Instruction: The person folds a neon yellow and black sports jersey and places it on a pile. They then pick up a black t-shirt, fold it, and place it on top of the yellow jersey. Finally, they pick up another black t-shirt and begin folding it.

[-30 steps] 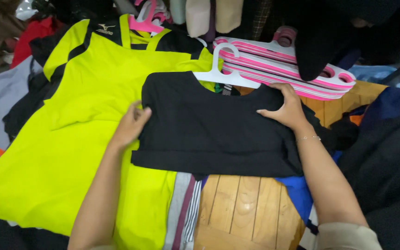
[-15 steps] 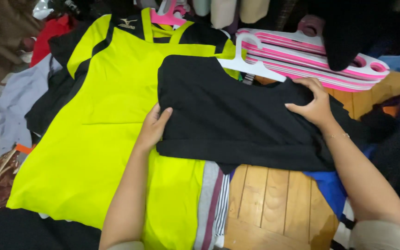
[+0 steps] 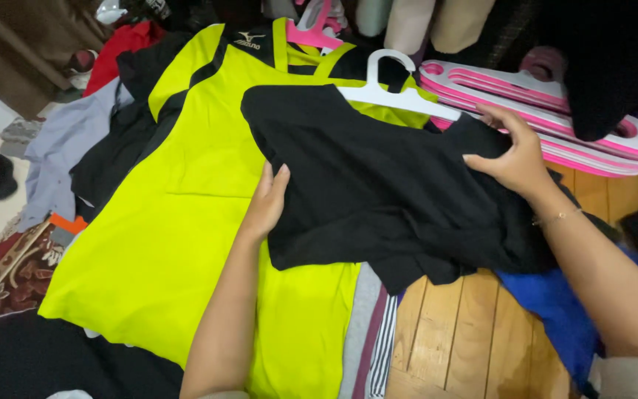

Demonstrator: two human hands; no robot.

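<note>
Left hand [image 3: 266, 203] lay flat and open on the left edge of one black garment [image 3: 385, 185]; right hand [image 3: 515, 157] gripped its right side. One yellow jersey [image 3: 179, 222] lay under it. One white hanger [image 3: 393, 92] and a stack of pink hangers [image 3: 555, 129], number unclear, sat beyond the right hand.

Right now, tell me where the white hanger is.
In the head view, the white hanger lies at top centre, partly inside the black top, over the yellow shirt and just left of the pink hanger stack.
</note>
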